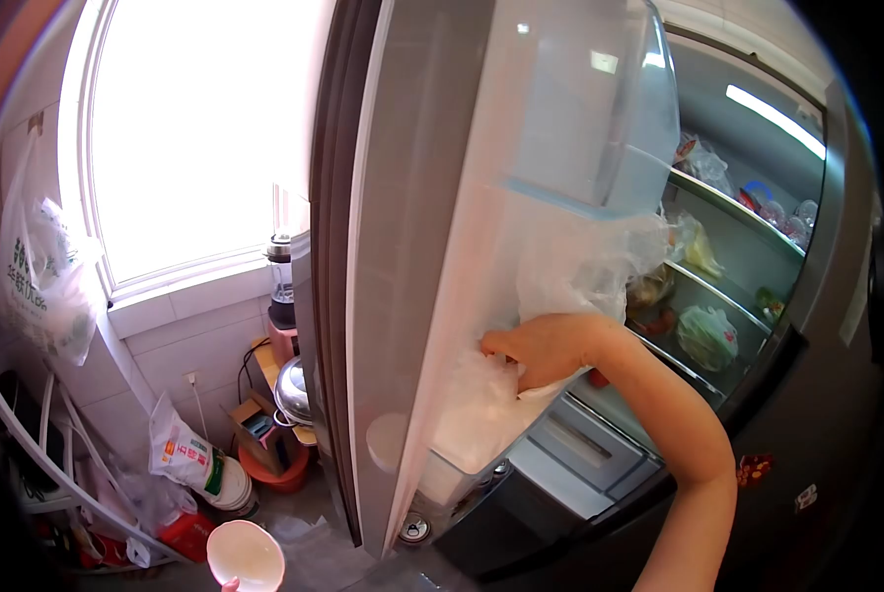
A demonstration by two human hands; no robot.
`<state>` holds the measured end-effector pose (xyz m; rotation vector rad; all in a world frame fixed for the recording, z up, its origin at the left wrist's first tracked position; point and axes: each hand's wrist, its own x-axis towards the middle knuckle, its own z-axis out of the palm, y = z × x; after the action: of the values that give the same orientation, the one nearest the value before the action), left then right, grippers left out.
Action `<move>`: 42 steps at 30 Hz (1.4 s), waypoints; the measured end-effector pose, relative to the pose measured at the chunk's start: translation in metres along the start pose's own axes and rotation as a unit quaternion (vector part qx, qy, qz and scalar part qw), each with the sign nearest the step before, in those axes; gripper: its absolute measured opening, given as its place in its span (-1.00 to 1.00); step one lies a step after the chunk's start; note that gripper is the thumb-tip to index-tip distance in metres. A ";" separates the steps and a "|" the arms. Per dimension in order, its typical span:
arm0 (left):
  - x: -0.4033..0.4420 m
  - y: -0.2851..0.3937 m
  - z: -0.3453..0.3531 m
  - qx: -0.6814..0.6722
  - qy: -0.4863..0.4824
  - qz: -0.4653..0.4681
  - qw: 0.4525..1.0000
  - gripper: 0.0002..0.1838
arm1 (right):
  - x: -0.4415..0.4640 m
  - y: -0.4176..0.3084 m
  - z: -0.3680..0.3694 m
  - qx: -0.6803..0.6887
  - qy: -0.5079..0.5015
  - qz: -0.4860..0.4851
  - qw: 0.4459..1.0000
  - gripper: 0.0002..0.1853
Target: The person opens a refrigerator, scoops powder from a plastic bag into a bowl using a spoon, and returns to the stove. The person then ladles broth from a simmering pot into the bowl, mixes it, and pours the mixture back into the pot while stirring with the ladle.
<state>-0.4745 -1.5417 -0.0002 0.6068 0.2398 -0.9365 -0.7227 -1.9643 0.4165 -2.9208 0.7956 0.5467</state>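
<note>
My right hand (pixel 546 350) reaches into the door side of the open fridge, its fingers curled on a crumpled clear plastic bag (pixel 486 395). What sits inside that bag is a pale mass that I cannot make out. More of the clear plastic (pixel 575 266) bunches up just above the wrist. At the bottom edge of the view, a white bowl with a pink rim (pixel 246 555) is held by my left hand (pixel 230 585). Only a thumb tip of that hand shows, on the near rim; the other fingers are hidden.
The fridge door (pixel 412 197) stands open between the window and the shelves. Bagged food (pixel 706 337) lies on the fridge shelves. Lower in the door is a can (pixel 415 526). To the left are a rack (pixel 57 493), a white sack (pixel 181 449) and an orange-red pot (pixel 274 469).
</note>
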 end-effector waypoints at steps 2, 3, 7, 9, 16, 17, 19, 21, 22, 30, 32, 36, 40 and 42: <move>-0.003 0.001 0.003 0.011 0.005 0.003 1.000 -0.55 | -0.006 -0.003 0.004 0.011 -0.006 0.030 0.999 -0.45; -0.002 0.001 0.006 0.016 0.010 0.008 1.000 -0.55 | -0.005 -0.005 0.004 -0.001 -0.018 0.052 0.998 -0.42; 0.009 0.001 -0.002 0.010 0.000 -0.008 1.000 -0.55 | 0.015 0.051 0.042 0.051 0.071 -0.050 0.995 -0.40; 0.011 -0.001 0.002 0.002 -0.004 0.000 1.000 -0.55 | 0.004 0.050 0.040 0.058 0.148 -0.055 0.986 -0.45; 0.013 0.001 0.011 0.003 -0.019 -0.019 1.000 -0.54 | -0.028 0.031 0.012 0.333 0.241 -0.098 0.906 -0.60; 0.013 0.002 0.015 0.008 -0.024 -0.016 1.000 -0.54 | -0.032 0.033 0.014 0.402 0.232 -0.106 0.879 -0.59; 0.020 0.003 0.004 0.018 -0.036 -0.016 0.999 -0.55 | -0.026 0.048 0.031 0.531 0.233 -0.144 0.802 -0.58; 0.018 0.001 0.011 0.012 -0.032 -0.013 0.999 -0.55 | -0.030 0.052 0.043 0.592 0.247 -0.155 0.751 -0.60; 0.017 0.001 0.016 0.010 -0.035 -0.022 0.999 -0.56 | -0.035 0.047 0.044 0.594 0.263 -0.147 0.746 -0.62; 0.013 -0.017 0.031 0.085 -0.003 0.022 0.996 -0.56 | -0.043 0.052 0.044 0.273 0.421 -0.126 0.856 -0.73; 0.006 -0.022 0.038 0.087 -0.012 0.022 0.996 -0.57 | -0.062 0.047 0.030 0.329 0.435 -0.097 0.832 -0.72; 0.009 -0.013 0.030 0.101 -0.061 -0.010 0.993 -0.57 | -0.067 0.028 0.023 0.277 0.403 -0.093 0.868 -0.74; 0.011 -0.011 0.023 0.090 -0.076 -0.060 0.991 -0.55 | -0.045 0.021 0.028 0.321 0.335 -0.114 0.878 -0.71; 0.012 -0.009 0.033 0.086 -0.072 -0.065 0.992 -0.54 | -0.040 0.020 0.027 0.432 0.378 -0.113 0.811 -0.73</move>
<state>-0.4774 -1.5727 0.0174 0.6835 0.0697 -1.1297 -0.7742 -1.9584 0.4059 -2.1980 0.4943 -0.8505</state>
